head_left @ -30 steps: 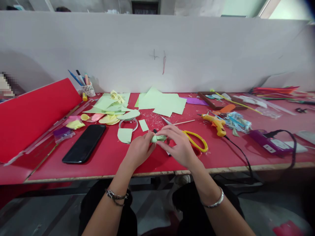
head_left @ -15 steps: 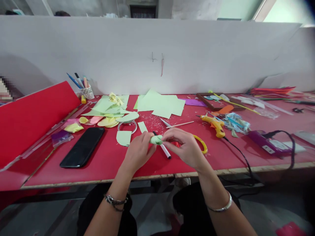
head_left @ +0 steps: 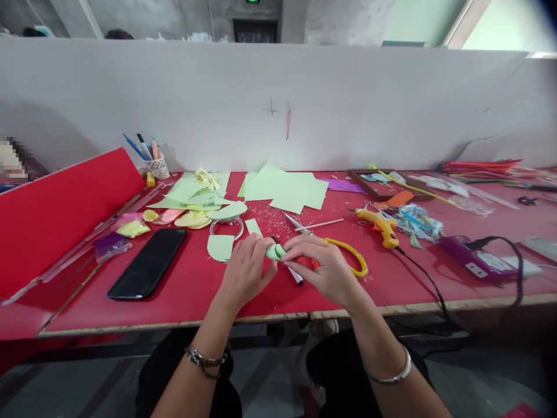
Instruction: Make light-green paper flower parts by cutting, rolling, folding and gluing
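Because its curl might spring open, the rolled pale-green paper is held over the bench — its ends clamped in the fingers of the left hand and right hand.

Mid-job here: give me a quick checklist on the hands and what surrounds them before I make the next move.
1. Left hand gripping the rolled green paper: ok, fingers around its left end.
2. Right hand on the roll: ok, fingertips at its right end.
3. Tabletop below the hands free: not ok, a white marker lies there, partly hidden.
4. Scissors fully in view: not ok, the right hand covers part.
5. Glue gun out of the hands: ok, lying on the table.
6. Glue gun cold: cannot tell.
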Action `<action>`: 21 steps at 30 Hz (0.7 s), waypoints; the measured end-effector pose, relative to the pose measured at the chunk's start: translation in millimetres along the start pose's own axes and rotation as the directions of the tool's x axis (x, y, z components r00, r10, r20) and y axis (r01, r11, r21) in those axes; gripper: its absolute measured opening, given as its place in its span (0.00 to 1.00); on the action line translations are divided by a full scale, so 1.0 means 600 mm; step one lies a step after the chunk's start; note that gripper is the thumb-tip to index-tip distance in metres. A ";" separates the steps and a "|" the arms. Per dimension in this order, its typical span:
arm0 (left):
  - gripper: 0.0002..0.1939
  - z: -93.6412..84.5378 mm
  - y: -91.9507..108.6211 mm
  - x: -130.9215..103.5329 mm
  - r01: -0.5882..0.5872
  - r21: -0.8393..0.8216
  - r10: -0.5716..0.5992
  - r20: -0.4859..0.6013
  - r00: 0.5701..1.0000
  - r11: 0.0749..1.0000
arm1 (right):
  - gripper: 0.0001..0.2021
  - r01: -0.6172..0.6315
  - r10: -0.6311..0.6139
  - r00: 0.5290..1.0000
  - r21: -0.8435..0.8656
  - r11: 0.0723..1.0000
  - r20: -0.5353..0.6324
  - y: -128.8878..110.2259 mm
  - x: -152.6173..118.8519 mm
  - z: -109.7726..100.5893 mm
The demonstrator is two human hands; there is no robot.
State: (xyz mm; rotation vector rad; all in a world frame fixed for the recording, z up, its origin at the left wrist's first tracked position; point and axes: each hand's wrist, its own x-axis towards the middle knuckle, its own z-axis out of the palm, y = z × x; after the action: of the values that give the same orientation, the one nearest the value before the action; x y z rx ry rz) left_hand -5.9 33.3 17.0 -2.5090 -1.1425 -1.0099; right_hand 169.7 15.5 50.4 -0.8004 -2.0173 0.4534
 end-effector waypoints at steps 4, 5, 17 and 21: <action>0.09 -0.005 0.001 0.002 0.021 -0.036 -0.018 0.088 0.996 0.999 | 0.05 0.013 -0.012 1.000 -0.036 0.999 0.023 0.000 -0.002 -0.003; 0.09 -0.006 0.001 0.003 0.032 -0.071 -0.023 0.122 0.992 0.997 | 0.05 0.022 -0.020 0.999 -0.044 0.999 0.031 0.000 -0.002 -0.004; 0.08 -0.003 0.004 0.002 0.171 -0.088 -0.153 0.182 0.971 0.981 | 0.07 -0.079 0.081 0.996 0.042 0.996 -0.039 0.004 -0.002 0.008; 0.10 -0.002 0.006 0.002 0.158 -0.099 -0.141 0.165 0.976 0.982 | 0.04 -0.042 0.041 0.999 -0.025 0.999 -0.029 0.003 0.000 0.007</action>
State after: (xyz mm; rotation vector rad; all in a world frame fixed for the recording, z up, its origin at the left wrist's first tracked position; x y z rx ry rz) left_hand -3.4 31.1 19.3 -2.6646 -1.3753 -0.9504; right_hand 166.7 16.5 47.2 -0.8614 -1.9871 0.4380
